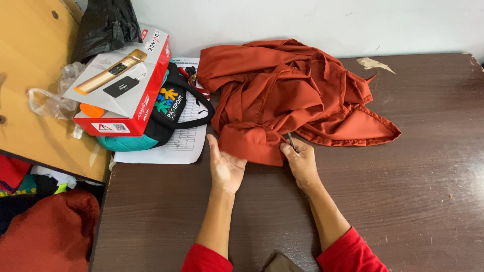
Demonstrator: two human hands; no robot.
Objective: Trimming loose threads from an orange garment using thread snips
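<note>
Both hands sit at the near edge of the cloth. My left hand (pixel 225 168) lies open, palm up, fingers tucked under the folded hem of the rust-orange garment (pixel 290 93) — nothing gripped. My right hand (pixel 301 162) is closed around a thin dark tool (pixel 291 141), its tip against the fabric. That garment is heaped on the dark wooden desk (pixel 413 196), toward twelve o'clock from my hands. At ten o'clock — a red-and-white box (pixel 123 88) atop a black bag (pixel 174 108).
</note>
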